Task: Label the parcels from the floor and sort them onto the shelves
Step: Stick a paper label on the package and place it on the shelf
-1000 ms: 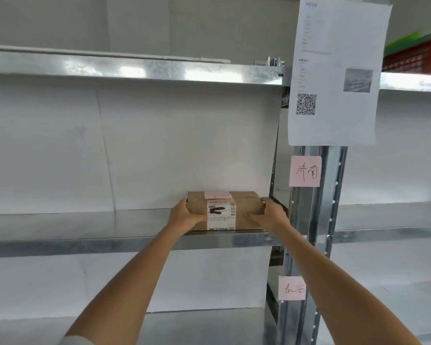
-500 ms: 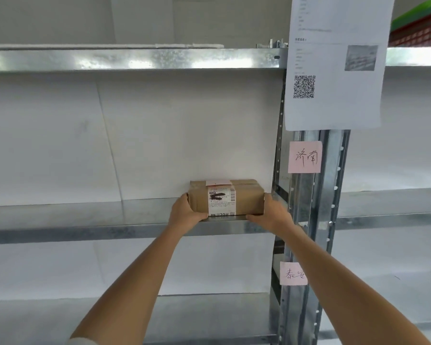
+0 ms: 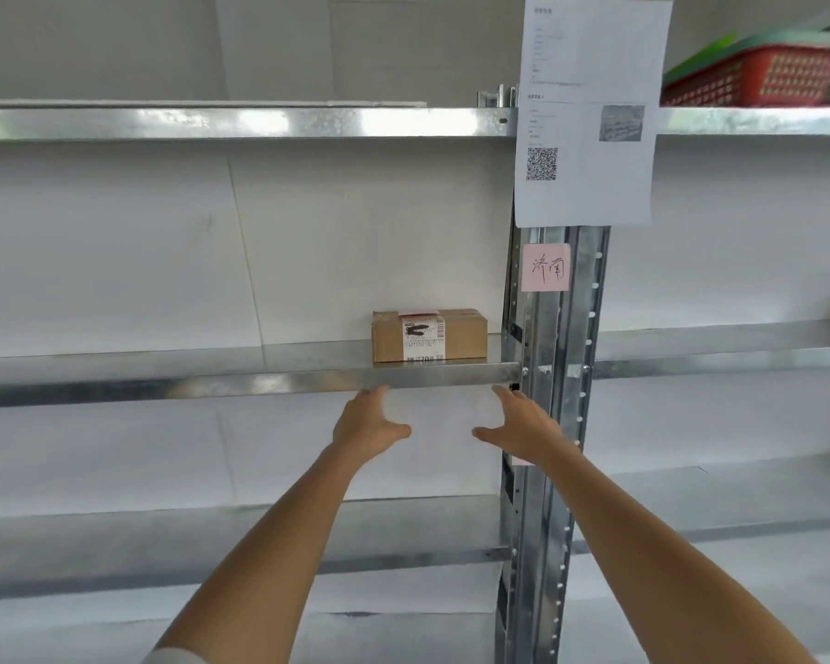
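A small brown cardboard parcel [image 3: 466, 335] with a white shipping label on its front and a pink note on top sits on the middle metal shelf [image 3: 212, 381], near the upright post. My left hand [image 3: 367, 424] and my right hand [image 3: 523, 426] hover just below and in front of the shelf edge, fingers spread, holding nothing. Neither hand touches the parcel.
A steel upright post [image 3: 559, 424] carries a pink handwritten note [image 3: 546, 267] and a white sheet with a QR code [image 3: 590, 112]. A red basket [image 3: 763, 76] stands on the top shelf at right. Lower shelves run below.
Both hands let go of the parcel and drew back and down from the shelf. The parcel stays on the middle shelf.
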The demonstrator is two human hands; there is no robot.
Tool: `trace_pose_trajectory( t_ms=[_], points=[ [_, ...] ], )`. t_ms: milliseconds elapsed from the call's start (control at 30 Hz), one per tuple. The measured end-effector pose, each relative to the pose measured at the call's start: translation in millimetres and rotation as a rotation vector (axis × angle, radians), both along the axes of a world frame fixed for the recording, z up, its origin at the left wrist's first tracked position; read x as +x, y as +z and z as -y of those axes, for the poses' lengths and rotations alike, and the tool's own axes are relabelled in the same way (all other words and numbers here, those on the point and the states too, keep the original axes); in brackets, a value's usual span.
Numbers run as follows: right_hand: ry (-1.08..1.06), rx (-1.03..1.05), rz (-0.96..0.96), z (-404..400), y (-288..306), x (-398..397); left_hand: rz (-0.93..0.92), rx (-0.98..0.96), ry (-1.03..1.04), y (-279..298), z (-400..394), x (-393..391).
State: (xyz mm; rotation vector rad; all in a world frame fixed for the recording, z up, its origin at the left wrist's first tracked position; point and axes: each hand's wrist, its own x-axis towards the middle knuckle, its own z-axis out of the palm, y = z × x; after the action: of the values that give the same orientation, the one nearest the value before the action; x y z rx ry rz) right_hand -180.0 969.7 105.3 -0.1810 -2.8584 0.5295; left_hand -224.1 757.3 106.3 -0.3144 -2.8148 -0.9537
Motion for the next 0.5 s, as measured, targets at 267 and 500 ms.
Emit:
trace_pose_trajectory(
  t_ms=[267, 500],
  points=[
    [0.017, 0.036, 0.133, 35, -37, 107, 0.091, -0.060, -0.050, -43, 22, 110],
    [0.053, -0.002, 0.160, 61, -51, 164, 0.159, -0.080, -0.048, -59, 29, 179]
  ],
)
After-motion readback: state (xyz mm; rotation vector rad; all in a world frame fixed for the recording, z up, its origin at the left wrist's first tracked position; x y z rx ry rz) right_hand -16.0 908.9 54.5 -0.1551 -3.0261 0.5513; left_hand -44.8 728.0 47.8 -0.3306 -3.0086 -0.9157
